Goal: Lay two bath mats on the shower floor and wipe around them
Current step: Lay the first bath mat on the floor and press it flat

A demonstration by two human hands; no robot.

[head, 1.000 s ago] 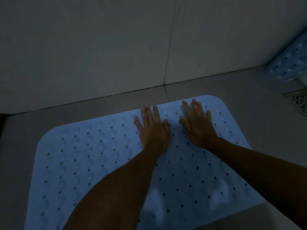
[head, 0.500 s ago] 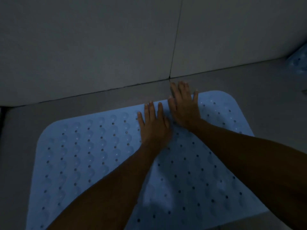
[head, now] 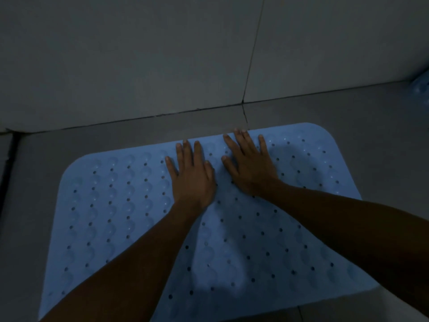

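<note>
Light: I see a dim shower corner, colours muted, small detail hard to read.
Bath mat: the light blue bath mat (head: 111,205) lies flat on the grey shower floor (head: 371,126); I take it as my landmark. Its surface has rows of small holes and rounded bumps, and its corners are rounded.
Left hand: my left hand (head: 191,180) lies palm down on the mat near the middle of its far edge, fingers straight and slightly spread, gripping nothing.
Right hand: my right hand (head: 249,166) lies palm down just beside the left, a little closer to the mat's far edge; its fingertips reach that edge. The fingers are straight, holding nothing. The two hands are close but I see a narrow strip of mat between them.
Forearms: both cross the mat from its near side, the right one from the near right corner.
Wall: the tiled wall (head: 139,54) rises just beyond the mat's far edge, with a strip of bare floor between; a vertical grout line meets the floor above the right hand.
Second mat: a blue patch (head: 422,89) shows at the frame edge, well apart from the mat's far right corner; I cannot tell its full shape.
</note>
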